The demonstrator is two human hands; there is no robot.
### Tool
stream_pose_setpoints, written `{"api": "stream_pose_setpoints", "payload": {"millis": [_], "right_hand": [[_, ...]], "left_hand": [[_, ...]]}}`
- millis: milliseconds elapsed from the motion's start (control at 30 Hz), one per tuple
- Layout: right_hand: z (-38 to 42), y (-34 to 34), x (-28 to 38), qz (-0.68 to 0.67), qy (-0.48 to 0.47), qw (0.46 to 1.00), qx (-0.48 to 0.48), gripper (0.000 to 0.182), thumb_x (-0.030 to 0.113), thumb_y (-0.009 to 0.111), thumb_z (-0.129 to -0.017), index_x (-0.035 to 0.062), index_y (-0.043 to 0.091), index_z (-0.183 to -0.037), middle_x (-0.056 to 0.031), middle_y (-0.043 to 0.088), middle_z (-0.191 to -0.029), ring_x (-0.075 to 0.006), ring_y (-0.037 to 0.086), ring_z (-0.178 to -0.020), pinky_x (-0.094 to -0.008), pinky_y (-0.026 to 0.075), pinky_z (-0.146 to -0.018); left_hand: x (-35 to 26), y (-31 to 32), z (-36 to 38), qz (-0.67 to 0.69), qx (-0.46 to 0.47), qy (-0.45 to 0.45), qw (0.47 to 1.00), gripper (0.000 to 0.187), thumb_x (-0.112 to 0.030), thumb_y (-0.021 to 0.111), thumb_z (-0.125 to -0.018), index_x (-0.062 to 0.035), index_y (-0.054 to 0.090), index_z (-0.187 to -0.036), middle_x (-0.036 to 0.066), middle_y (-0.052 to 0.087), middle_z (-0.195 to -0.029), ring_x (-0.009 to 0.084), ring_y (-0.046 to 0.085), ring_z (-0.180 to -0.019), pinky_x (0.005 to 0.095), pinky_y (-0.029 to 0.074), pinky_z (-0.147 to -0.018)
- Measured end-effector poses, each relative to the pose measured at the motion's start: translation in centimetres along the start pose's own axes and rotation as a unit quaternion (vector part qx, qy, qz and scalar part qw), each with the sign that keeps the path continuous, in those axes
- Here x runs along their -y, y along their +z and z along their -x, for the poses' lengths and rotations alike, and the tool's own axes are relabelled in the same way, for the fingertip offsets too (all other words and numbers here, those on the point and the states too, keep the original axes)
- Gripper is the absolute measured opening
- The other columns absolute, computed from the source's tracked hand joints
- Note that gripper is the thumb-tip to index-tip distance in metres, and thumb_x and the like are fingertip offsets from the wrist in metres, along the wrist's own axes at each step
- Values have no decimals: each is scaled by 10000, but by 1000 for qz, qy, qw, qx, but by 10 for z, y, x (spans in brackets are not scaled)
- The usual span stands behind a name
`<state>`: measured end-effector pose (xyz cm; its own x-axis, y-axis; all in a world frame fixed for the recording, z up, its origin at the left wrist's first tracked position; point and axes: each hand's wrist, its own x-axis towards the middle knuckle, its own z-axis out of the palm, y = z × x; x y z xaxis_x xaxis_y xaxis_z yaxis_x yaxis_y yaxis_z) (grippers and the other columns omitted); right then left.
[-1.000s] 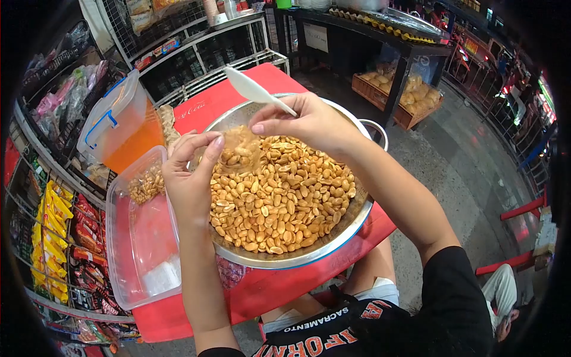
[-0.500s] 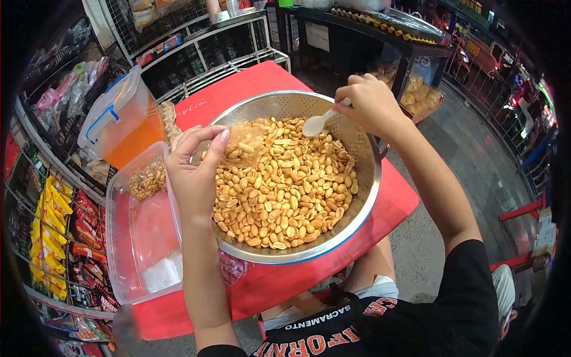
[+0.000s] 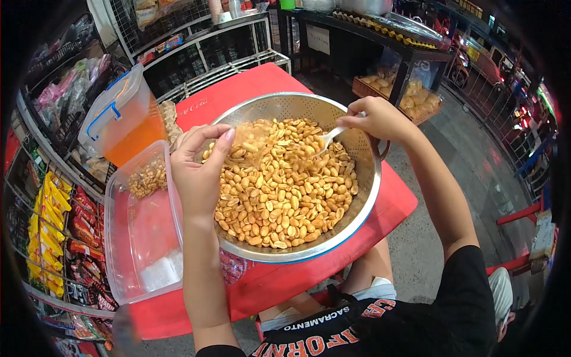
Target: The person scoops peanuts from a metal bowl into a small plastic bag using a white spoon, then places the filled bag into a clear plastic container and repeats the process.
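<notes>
A large metal colander (image 3: 363, 178) full of peeled peanuts (image 3: 285, 202) sits on a red table (image 3: 391, 202). My left hand (image 3: 199, 163) is over its left side, thumb and fingers pinching a small clear plastic bag (image 3: 251, 137) whose bottom rests over the peanuts. Some peanuts show in or through the bag. My right hand (image 3: 380, 122), above the right rim, grips a white plastic spoon (image 3: 336, 132) by the handle. The spoon's bowl is down among the peanuts, partly covered by them.
Left of the colander lies a clear plastic tub (image 3: 113, 238) with small filled bags (image 3: 147, 178) in one end. Behind it stands a lidded container (image 3: 134, 140), orange in its lower part. Snack packets (image 3: 50, 232) hang on a rack at left. A black cart (image 3: 357, 44) stands behind.
My right hand has moved slightly down and right, and the spoon has gone from above the peanuts into them. My left hand and the bag have stayed nearly still.
</notes>
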<state>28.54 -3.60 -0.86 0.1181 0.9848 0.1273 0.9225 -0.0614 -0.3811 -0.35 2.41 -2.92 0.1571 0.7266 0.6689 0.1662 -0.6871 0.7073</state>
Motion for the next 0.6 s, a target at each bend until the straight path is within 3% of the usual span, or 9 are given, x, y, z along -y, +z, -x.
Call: {"api": "stream_pose_setpoints", "payload": {"millis": [33,100,133,167,300,467,533,600], "right_hand": [[-1,-3,-3,-36,-4,999,6,418,423,611,-731,8,647,-770,-143,599,-668,-211,581,-630,-322,439,-594],[-2,-7,-6,-88,10,996,15,425,422,609,-739,-2,640,-749,-112,573,-632,-176,542,-603,-307,419,-568],[-1,-9,-7,-140,23,990,24,434,421,607,-747,-12,632,-727,-81,547,-596,-142,504,-576,-291,399,-541],[-1,-11,-6,-140,24,990,24,434,421,607,-747,-12,632,-727,-81,547,-596,-142,504,-576,-291,399,-541],[1,-20,1,-248,-6,969,-1,372,375,602,-771,6,635,-737,6,530,-610,-67,448,-585,-227,356,-536],[-2,-44,14,-208,-10,978,-15,373,388,615,-754,19,623,-703,32,496,-567,-52,407,-532,-222,317,-492],[-4,-46,19,-181,-47,980,-65,373,383,623,-747,18,612,-667,27,456,-525,-54,382,-500,-226,297,-468],[-2,-50,28,-141,-31,988,-62,341,347,627,-755,19,609,-664,7,485,-523,-57,430,-498,-222,327,-463]], "left_hand": [[-1,0,0,0,3,1,1000,99,-80,636,-750,-24,637,-831,-5,593,-796,43,499,-722,177,381,-671],[-4,1,0,1,6,1,1000,101,-83,639,-747,-24,638,-828,-6,593,-795,43,497,-720,175,376,-668],[-7,3,1,28,3,-11,1000,81,-82,644,-729,-23,639,-784,13,591,-759,87,495,-755,216,368,-714],[-8,4,1,53,0,-23,998,67,-82,649,-710,-22,640,-739,31,590,-724,131,493,-791,258,360,-760],[-9,3,1,16,13,-7,1000,62,-80,650,-706,-28,642,-737,27,590,-706,133,491,-779,259,358,-752],[-9,4,1,7,26,-6,1000,62,-80,651,-701,-31,647,-740,29,593,-700,136,490,-772,259,358,-748],[-8,4,1,10,28,-13,999,64,-81,652,-702,-31,647,-741,28,591,-700,136,490,-773,258,358,-748],[-8,4,1,12,29,-20,999,66,-82,652,-702,-30,647,-743,27,590,-700,135,490,-774,257,357,-748]]}}
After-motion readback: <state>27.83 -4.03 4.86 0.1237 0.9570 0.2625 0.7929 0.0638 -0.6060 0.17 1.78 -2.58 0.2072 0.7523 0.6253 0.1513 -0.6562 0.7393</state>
